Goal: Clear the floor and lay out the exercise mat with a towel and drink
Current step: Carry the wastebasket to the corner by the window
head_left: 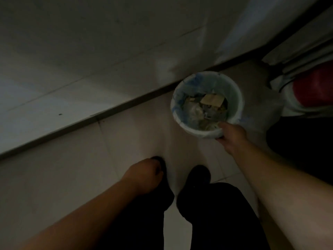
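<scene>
Dim view down at pale tiled floor [75,177]. Right hand [231,135] grips near rim of small round white plastic waste bin [236,98] w/ bluish liner, thumb over the rim (bin holds paper scraps + a tan card piece). Bin sits on floor just beside dark baseboard [100,114] at foot of white wall. Left hand [144,173] hangs low over the left foot, fingers curled, holding nothing seen. Black trousers [216,213], dark shoes. Red rounded object [313,87] at right edge, unclear what.
</scene>
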{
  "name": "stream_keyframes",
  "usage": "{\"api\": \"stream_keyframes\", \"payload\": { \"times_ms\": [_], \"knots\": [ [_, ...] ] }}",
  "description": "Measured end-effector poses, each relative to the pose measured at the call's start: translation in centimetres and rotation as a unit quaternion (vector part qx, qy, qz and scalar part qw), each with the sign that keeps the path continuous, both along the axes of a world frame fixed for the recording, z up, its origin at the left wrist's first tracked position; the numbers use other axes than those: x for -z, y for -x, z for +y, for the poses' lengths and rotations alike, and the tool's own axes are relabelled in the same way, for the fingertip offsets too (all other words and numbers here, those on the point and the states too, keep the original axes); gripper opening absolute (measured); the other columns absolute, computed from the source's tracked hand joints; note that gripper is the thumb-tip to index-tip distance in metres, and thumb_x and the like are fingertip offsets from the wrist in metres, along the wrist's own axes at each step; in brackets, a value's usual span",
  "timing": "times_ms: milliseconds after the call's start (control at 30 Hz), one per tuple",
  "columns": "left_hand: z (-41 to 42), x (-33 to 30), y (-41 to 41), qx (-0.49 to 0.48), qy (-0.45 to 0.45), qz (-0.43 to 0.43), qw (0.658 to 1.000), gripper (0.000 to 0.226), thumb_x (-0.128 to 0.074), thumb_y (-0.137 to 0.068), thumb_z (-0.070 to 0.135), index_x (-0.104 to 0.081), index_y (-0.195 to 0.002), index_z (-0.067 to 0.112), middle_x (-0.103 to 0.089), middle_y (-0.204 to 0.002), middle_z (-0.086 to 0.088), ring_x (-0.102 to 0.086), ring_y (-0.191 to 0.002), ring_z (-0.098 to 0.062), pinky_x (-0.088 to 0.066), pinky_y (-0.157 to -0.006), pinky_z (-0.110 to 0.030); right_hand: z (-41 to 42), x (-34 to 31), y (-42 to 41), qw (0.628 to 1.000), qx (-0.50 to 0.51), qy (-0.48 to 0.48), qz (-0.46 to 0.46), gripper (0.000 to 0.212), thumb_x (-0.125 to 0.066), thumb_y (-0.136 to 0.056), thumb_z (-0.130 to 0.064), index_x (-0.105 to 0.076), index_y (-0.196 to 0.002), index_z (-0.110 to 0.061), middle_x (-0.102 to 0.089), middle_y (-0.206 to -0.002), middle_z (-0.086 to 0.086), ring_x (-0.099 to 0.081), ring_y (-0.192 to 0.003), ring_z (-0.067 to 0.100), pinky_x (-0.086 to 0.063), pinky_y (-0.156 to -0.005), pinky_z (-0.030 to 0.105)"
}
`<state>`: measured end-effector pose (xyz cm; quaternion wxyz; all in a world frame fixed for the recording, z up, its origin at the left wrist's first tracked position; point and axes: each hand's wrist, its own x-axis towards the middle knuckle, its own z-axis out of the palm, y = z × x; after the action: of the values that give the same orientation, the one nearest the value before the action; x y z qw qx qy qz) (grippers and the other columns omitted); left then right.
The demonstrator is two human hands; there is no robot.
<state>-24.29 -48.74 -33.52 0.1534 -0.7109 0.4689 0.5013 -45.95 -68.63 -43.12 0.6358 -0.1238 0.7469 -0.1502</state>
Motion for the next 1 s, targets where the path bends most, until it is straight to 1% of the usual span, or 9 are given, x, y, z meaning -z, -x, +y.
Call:
{"api": "stream_keyframes", "payload": {
  "times_ms": [167, 300, 467, 600, 700, 800, 833, 900, 1000],
  "knots": [
    [-3.4, 2.1, -1.5, 0.013, 0.03, -0.016, 0.999, 0.035, -0.045, -0.089, 0.049, -0.061, -0.106, 0.023, -0.063, -0.113, -0.005, -0.06, -0.104, -0.023, -0.047, -0.087, -0.032, -1.9, 4.4, -1.6, 0.998, 0.041, 0.026, -0.033, 0.05, -0.07, -0.086, -0.011, -0.054, -0.133, -0.008, -0.062, -0.122, 0.013, -0.064, -0.095, 0.027, -0.057, -0.072, 0.04],
    [-4.6, 3.4, -2.4, 0.004, 0.062, -0.031, 0.998, 0.033, -0.045, -0.088, 0.052, -0.061, -0.101, 0.026, -0.064, -0.107, 0.0, -0.06, -0.098, -0.018, -0.046, -0.083, -0.03, -2.5, 6.9, -2.3, 0.995, 0.064, 0.035, -0.063, 0.045, -0.066, -0.086, -0.007, -0.055, -0.129, -0.012, -0.062, -0.115, 0.01, -0.063, -0.087, 0.022, -0.055, -0.061, 0.036],
    [-5.3, 4.1, -2.9, -0.005, 0.087, -0.034, 0.996, 0.029, -0.046, -0.087, 0.051, -0.061, -0.099, 0.029, -0.064, -0.103, 0.004, -0.06, -0.094, -0.014, -0.044, -0.077, -0.027, -2.9, 8.0, -2.5, 0.995, 0.068, 0.033, -0.065, 0.049, -0.066, -0.086, -0.006, -0.054, -0.133, -0.009, -0.06, -0.125, 0.013, -0.061, -0.102, 0.031, -0.055, -0.067, 0.038],
    [-4.9, 3.8, -2.5, -0.014, 0.077, -0.03, 0.997, 0.028, -0.046, -0.088, 0.049, -0.061, -0.094, 0.027, -0.064, -0.1, 0.002, -0.06, -0.09, -0.015, -0.046, -0.076, -0.029, -2.7, 6.5, -1.9, 0.996, 0.047, 0.023, -0.066, 0.046, -0.07, -0.086, -0.016, -0.056, -0.13, -0.011, -0.061, -0.124, 0.012, -0.063, -0.1, 0.029, -0.056, -0.07, 0.038],
    [-4.6, 2.9, -1.9, -0.025, 0.052, -0.028, 0.998, 0.031, -0.047, -0.089, 0.047, -0.063, -0.097, 0.022, -0.066, -0.103, -0.003, -0.061, -0.095, -0.02, -0.048, -0.08, -0.03, -1.8, 4.0, -0.4, 0.999, -0.026, -0.03, -0.037, 0.048, -0.075, -0.082, -0.036, -0.058, -0.12, -0.012, -0.061, -0.119, 0.01, -0.065, -0.098, 0.028, -0.057, -0.076, 0.039],
    [-4.2, 0.3, -0.7, -0.028, 0.009, -0.029, 0.999, 0.03, -0.047, -0.092, 0.04, -0.062, -0.103, 0.016, -0.066, -0.111, -0.009, -0.061, -0.102, -0.025, -0.049, -0.086, -0.033, -0.2, -0.5, 1.3, 0.982, -0.169, -0.03, 0.075, 0.036, -0.073, -0.082, -0.037, -0.06, -0.097, -0.008, -0.065, -0.108, 0.016, -0.069, -0.088, 0.032, -0.06, -0.074, 0.043],
    [-4.1, -1.0, -0.2, -0.013, -0.008, -0.028, 0.999, 0.03, -0.046, -0.093, 0.037, -0.061, -0.106, 0.014, -0.066, -0.115, -0.011, -0.06, -0.105, -0.027, -0.048, -0.087, -0.032, 0.4, -2.6, 1.9, 0.959, -0.258, -0.01, 0.114, 0.029, -0.07, -0.082, -0.035, -0.06, -0.086, -0.007, -0.068, -0.101, 0.019, -0.069, -0.087, 0.034, -0.06, -0.076, 0.044],
    [-3.8, -4.5, 0.8, 0.021, -0.037, -0.026, 0.999, 0.033, -0.047, -0.094, 0.035, -0.061, -0.112, 0.011, -0.064, -0.12, -0.014, -0.059, -0.11, -0.028, -0.045, -0.087, -0.029, 1.8, -7.1, 2.8, 0.896, -0.424, 0.021, 0.133, 0.022, -0.065, -0.082, -0.032, -0.062, -0.075, -0.011, -0.067, -0.083, 0.015, -0.068, -0.08, 0.029, -0.055, -0.071, 0.033],
    [-4.1, -10.3, 1.8, 0.035, -0.047, -0.018, 0.998, 0.032, -0.046, -0.095, 0.034, -0.062, -0.108, 0.01, -0.066, -0.117, -0.012, -0.06, -0.107, -0.026, -0.044, -0.084, -0.027, 3.8, -14.1, 3.8, 0.856, -0.505, 0.038, 0.103, 0.021, -0.062, -0.079, -0.03, -0.066, -0.067, -0.013, -0.06, -0.066, -0.001, -0.057, -0.064, 0.016, -0.035, -0.061, 0.022]
  ]
}}
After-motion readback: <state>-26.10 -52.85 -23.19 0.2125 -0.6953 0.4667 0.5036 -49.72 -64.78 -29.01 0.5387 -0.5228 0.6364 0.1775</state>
